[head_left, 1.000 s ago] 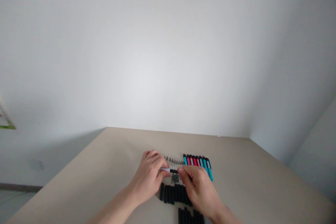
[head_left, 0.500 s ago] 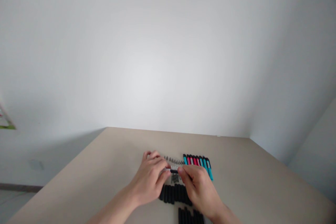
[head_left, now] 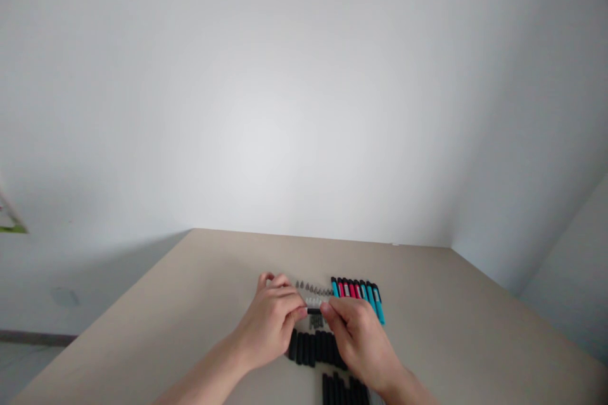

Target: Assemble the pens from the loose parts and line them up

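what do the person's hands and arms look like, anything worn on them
The left hand and right hand are both bare, with no gloves. No sleeve shows on either visible forearm, and no watch or bracelet at the wrists. I see no rings, though some fingers are hidden.

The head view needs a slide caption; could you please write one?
Left hand and right hand hold a slim black piece between them, near black cylinders and colourful pens.

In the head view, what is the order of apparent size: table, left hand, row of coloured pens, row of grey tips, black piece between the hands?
1. Table
2. Left hand
3. Row of coloured pens, partly hidden
4. Row of grey tips
5. Black piece, visible part only
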`<control>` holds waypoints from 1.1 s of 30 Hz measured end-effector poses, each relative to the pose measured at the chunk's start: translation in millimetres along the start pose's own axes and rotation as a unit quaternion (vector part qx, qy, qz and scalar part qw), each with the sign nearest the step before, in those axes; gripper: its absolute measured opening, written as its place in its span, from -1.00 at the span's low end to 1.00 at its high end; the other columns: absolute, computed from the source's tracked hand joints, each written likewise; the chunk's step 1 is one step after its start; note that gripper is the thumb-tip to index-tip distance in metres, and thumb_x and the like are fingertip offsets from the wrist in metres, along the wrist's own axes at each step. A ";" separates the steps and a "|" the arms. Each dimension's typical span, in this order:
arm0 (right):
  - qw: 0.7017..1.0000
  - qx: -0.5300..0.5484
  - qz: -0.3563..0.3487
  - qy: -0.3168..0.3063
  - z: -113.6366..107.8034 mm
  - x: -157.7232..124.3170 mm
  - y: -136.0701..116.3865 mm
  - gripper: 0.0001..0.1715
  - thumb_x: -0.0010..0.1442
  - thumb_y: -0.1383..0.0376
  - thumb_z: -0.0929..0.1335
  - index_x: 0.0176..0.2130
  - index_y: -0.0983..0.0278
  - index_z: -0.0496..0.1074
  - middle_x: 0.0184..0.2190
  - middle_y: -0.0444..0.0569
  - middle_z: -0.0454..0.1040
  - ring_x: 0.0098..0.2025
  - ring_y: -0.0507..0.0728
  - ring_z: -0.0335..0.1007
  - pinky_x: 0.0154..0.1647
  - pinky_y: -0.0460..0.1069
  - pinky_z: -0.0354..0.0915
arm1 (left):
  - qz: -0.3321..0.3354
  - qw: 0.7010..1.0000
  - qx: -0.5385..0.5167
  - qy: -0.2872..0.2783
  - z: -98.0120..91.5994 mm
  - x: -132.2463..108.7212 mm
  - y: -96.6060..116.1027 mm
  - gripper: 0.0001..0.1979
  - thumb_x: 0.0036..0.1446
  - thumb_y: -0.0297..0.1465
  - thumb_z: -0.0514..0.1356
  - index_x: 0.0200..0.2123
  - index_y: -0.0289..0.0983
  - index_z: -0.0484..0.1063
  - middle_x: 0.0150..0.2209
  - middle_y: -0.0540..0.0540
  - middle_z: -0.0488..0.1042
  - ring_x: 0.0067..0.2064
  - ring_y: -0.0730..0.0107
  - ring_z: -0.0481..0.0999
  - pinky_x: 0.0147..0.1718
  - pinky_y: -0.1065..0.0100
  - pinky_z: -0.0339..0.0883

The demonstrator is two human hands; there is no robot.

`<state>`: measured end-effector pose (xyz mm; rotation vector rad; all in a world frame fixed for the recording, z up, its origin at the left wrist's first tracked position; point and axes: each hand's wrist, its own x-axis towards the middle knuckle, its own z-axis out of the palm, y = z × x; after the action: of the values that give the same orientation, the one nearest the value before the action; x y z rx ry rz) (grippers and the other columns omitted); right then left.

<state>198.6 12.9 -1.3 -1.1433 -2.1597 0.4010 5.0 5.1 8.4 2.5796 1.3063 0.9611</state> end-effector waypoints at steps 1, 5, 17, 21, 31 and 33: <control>1.000 0.003 0.004 -0.001 0.3 -0.2 0.2 -0.48 0.37 0.14 0.10 -0.59 0.24 0.03 -0.65 -0.20 0.12 -0.57 -0.01 0.02 -0.51 -0.07 -0.10 | -0.001 1.000 -0.002 0.011 0.8 0.4 -0.6 -0.80 0.21 -0.51 0.13 -0.48 -0.26 0.38 -0.47 0.01 0.49 -0.27 0.31 0.35 -0.19 0.20 0.03; 0.999 0.022 0.023 -0.004 1.4 -1.2 -0.5 -0.47 0.37 0.10 0.09 -0.59 0.23 -0.01 -0.67 -0.22 0.04 -0.60 -0.01 -0.05 -0.52 -0.07 -0.13 | -0.007 0.999 0.006 0.048 2.5 1.0 -2.4 -0.87 0.15 -0.51 0.20 -0.46 -0.26 0.38 -0.45 0.01 0.49 -0.25 0.29 0.36 -0.19 0.22 0.03; 1.000 0.010 0.023 -0.005 1.4 0.6 -3.1 -0.45 0.36 0.11 0.10 -0.62 0.24 0.04 -0.68 -0.22 0.02 -0.60 -0.02 -0.08 -0.53 -0.06 -0.14 | 0.002 0.999 0.005 0.037 2.7 0.5 -2.1 -0.84 0.19 -0.51 0.16 -0.45 -0.26 0.40 -0.43 -0.01 0.50 -0.29 0.31 0.37 -0.19 0.21 0.07; 0.998 0.015 0.051 -0.036 -2.2 1.6 -2.7 -0.47 0.33 0.12 0.12 -0.60 0.26 0.18 -0.68 -0.21 0.10 -0.60 -0.02 -0.02 -0.54 -0.08 -0.12 | -0.009 0.999 0.001 0.052 6.5 0.0 -5.6 -0.87 0.15 -0.54 0.17 -0.44 -0.25 0.38 -0.42 -0.01 0.48 -0.30 0.30 0.39 -0.19 0.23 0.13; 0.974 -0.121 0.046 -0.185 -49.0 -3.3 6.5 -0.67 -0.17 0.32 0.43 -0.29 0.20 0.45 -0.55 -0.17 0.39 -0.45 0.09 0.24 -0.43 -0.08 -0.06 | -0.090 0.994 -0.052 0.036 10.0 -2.2 -10.3 -0.92 0.27 -0.42 0.05 -0.20 -0.18 0.31 -0.29 -0.03 0.49 -0.26 0.32 0.48 -0.27 0.37 0.29; 0.970 -0.129 0.047 -0.201 -49.2 -4.8 5.5 -0.67 -0.19 0.28 0.45 -0.30 0.18 0.47 -0.53 -0.16 0.40 -0.44 0.10 0.25 -0.44 -0.08 -0.06 | -0.086 0.995 -0.037 0.033 9.2 -2.5 -8.8 -0.94 0.28 -0.39 0.04 -0.22 -0.18 0.30 -0.34 0.00 0.49 -0.31 0.34 0.49 -0.32 0.40 0.28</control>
<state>237.0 10.5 30.3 -1.4100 -2.5730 0.4337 3.1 10.5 -3.2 2.3539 1.4533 1.0488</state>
